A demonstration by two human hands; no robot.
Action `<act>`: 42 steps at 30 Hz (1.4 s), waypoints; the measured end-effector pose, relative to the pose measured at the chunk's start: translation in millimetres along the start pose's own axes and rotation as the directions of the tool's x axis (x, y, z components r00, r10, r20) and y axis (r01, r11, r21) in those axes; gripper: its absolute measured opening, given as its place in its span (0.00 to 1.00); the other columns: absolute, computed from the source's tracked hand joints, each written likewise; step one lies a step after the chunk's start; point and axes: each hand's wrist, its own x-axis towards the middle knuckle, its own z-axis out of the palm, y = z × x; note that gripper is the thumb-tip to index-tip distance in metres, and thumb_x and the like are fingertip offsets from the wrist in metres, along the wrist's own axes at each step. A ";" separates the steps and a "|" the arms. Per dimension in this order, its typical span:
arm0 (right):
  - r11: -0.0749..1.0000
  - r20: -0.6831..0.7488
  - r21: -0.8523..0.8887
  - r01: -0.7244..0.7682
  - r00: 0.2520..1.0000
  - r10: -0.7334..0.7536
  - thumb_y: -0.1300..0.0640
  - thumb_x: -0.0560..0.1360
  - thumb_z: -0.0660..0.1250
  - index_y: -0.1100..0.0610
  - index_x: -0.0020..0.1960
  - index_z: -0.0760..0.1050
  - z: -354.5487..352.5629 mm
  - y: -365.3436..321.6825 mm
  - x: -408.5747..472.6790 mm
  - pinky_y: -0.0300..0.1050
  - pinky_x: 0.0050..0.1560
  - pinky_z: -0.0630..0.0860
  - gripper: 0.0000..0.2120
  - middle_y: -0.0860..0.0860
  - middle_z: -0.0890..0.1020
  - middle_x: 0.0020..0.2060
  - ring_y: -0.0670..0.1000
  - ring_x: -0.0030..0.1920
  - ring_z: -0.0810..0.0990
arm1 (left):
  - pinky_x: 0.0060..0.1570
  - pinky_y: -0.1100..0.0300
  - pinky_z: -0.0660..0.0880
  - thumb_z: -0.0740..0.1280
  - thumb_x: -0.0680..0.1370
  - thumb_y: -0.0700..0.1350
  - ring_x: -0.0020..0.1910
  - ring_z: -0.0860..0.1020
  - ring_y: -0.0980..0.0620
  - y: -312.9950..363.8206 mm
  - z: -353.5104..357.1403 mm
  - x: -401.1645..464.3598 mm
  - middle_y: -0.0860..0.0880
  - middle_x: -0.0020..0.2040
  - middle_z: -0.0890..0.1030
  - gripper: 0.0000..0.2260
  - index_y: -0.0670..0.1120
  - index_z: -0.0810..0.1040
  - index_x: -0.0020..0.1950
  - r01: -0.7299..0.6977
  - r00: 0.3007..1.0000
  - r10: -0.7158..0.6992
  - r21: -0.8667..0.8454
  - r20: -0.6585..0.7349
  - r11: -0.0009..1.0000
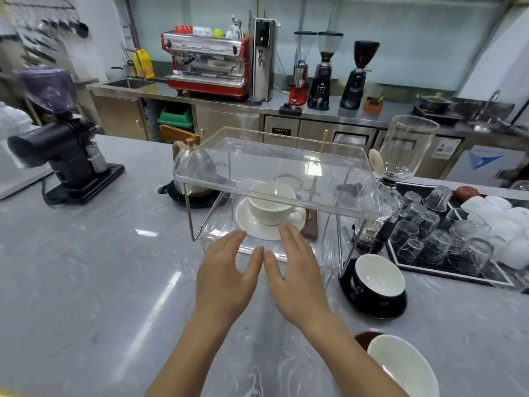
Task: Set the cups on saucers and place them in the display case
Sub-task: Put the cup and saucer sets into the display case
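Two bare hands, left and right, hover flat with fingers spread, holding nothing, at the open front of a clear acrylic display case on a grey marble counter. Inside stands a white ceramic cup on its white saucer. A black cup with white interior sits on a black saucer just right of the case.

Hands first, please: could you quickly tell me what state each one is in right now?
Left hand: open, fingers straight, holding nothing.
Right hand: open, fingers straight, holding nothing.
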 end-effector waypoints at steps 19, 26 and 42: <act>0.985 0.119 0.048 -0.164 0.980 0.158 0.47 0.74 0.71 0.43 0.69 0.68 -25.8 33.2 -120.0 0.27 0.69 0.58 0.25 0.34 0.68 0.69 0.32 0.70 0.63 | 0.62 0.75 0.67 0.73 0.60 0.71 0.64 0.74 0.67 36.6 6.6 -119.0 0.63 0.63 0.78 0.35 0.56 0.82 0.64 0.001 0.978 0.037 -0.181 0.207 0.983; 0.959 -0.054 0.119 -0.258 0.962 0.266 0.34 0.69 0.67 0.43 0.66 0.73 -46.3 45.3 -143.4 0.27 0.66 0.63 0.28 0.36 0.72 0.67 0.32 0.68 0.66 | 0.64 0.79 0.64 0.73 0.65 0.68 0.65 0.73 0.68 58.6 21.5 -134.3 0.61 0.62 0.80 0.30 0.54 0.83 0.62 -0.075 0.970 0.132 -0.270 0.202 0.960; 0.928 -0.179 0.034 -0.372 0.911 0.372 0.33 0.67 0.66 0.42 0.69 0.71 -101.4 81.3 -167.1 0.21 0.59 0.58 0.32 0.31 0.68 0.67 0.30 0.67 0.63 | 0.63 0.71 0.68 0.71 0.65 0.69 0.64 0.75 0.65 62.3 57.0 -137.6 0.62 0.62 0.79 0.30 0.55 0.83 0.62 -0.005 0.944 0.086 -0.246 0.318 0.969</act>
